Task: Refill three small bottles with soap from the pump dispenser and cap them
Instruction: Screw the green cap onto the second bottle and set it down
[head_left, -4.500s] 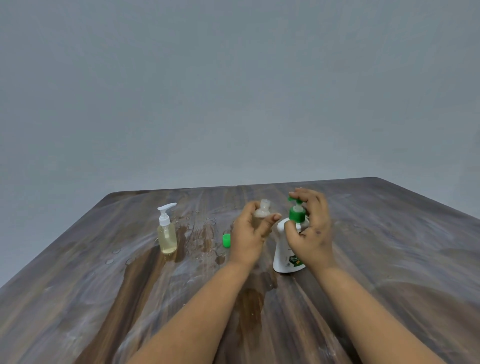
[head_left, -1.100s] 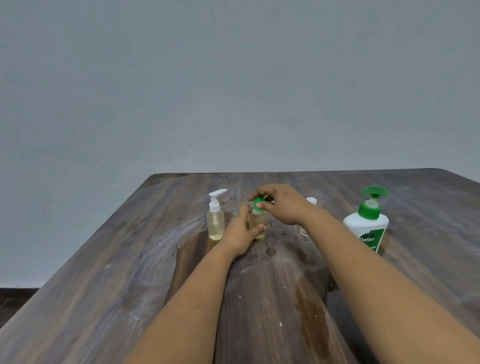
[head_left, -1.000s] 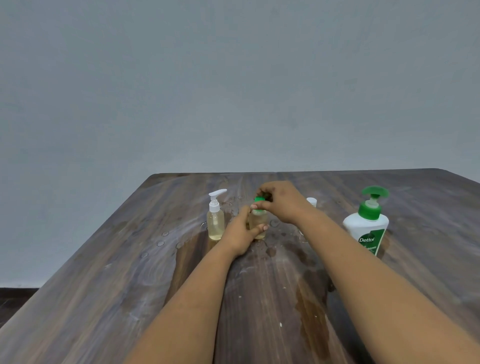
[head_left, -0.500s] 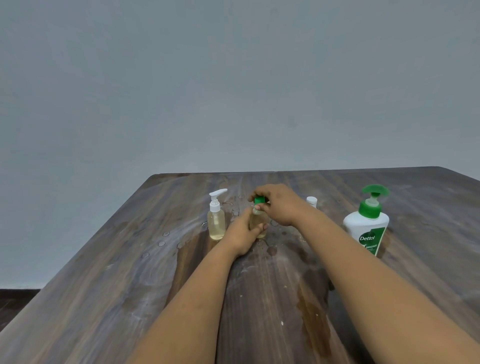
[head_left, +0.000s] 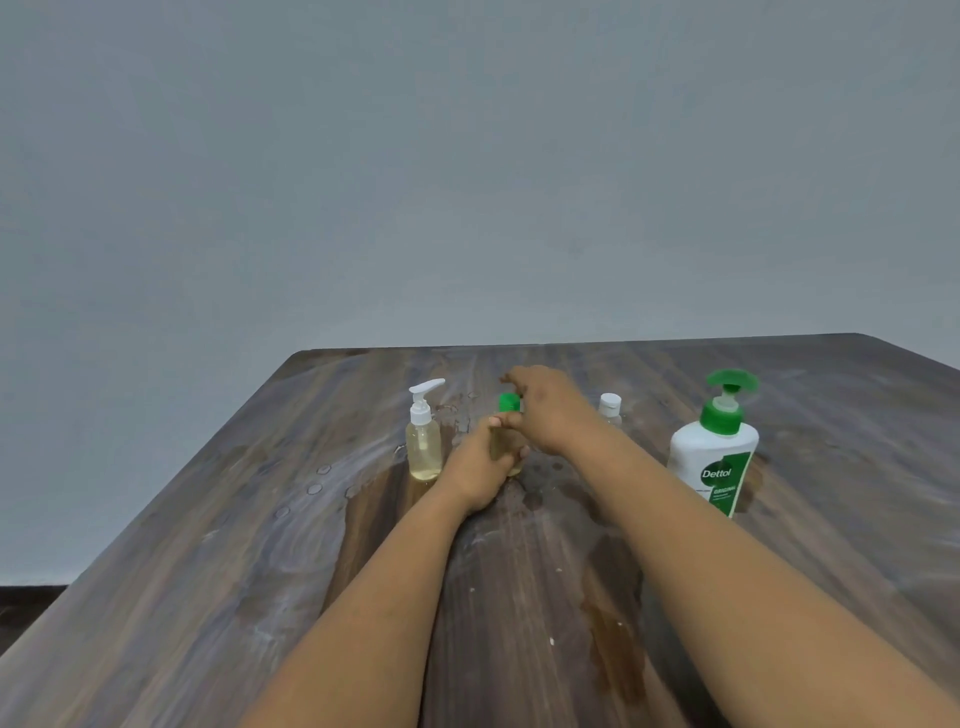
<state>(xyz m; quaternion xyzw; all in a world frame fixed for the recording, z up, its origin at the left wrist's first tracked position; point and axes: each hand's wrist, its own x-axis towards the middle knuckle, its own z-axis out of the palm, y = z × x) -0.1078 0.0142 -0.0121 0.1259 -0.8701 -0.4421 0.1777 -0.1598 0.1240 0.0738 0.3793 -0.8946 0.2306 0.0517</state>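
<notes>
The left hand (head_left: 475, 470) is wrapping its fingers and thumb around the body of a small clear plastic bottle with yellowish soap (head_left: 506, 449), which is standing upright on the dark wooden table (head_left: 208, 571) near the middle of it. On the top of this bottle is sitting a small round green cap (head_left: 509, 401). The right hand (head_left: 545, 410) is reaching over from the right side, and its fingers are lying just beside and above the green cap. The hand is a little blurred, so I cannot tell if the fingertips are pinching the cap or only touching it.

Just to the left of the held bottle a small clear pump bottle with a white pump head (head_left: 423, 441) is standing, also holding yellowish soap. Behind the right wrist a small clear bottle with a white cap (head_left: 609, 408) is showing only partly, because the arm is covering its lower part. Well apart to the right, the large white soap dispenser with a green pump and a green label (head_left: 714, 457) is standing upright on the table.

The table surface is showing wet patches and drops (head_left: 314, 488) around the bottles and darker stains (head_left: 613, 639) nearer to the person. Behind the table a plain grey wall (head_left: 467, 182) is filling the upper part of the view.
</notes>
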